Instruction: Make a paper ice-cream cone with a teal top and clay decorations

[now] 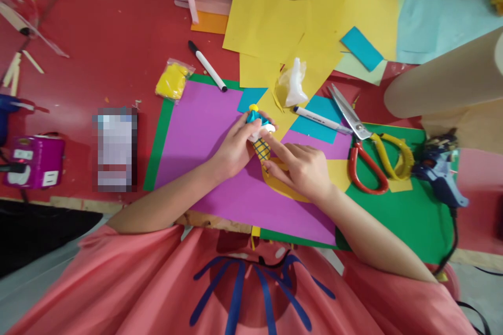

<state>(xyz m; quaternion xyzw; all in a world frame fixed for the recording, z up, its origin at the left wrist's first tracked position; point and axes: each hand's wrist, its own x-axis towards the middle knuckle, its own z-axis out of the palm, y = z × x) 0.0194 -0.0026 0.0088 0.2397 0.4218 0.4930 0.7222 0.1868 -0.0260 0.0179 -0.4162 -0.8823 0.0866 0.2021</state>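
Note:
A small paper ice cream cone [261,149] with a dark criss-cross pattern on yellow is in my left hand [236,149], which is closed around it. Teal paper [257,116], a yellow ball [254,108] and soft white material [269,129] top the cone. My right hand [306,167] touches the white material with its outstretched index finger. Its thumb is apart from that finger, near the cone's tip, and the other fingers are curled. Beyond the hands lies a white lump in a clear bag [295,84].
Purple paper [196,131] lies over green sheets [424,235] on the red table [110,36]. To the right are scissors [357,131], a marker [322,119], a glue gun [440,170] and a large roll [444,76]. A black-capped marker [208,67], yellow packet [173,81] and blurred phone [116,149] are left.

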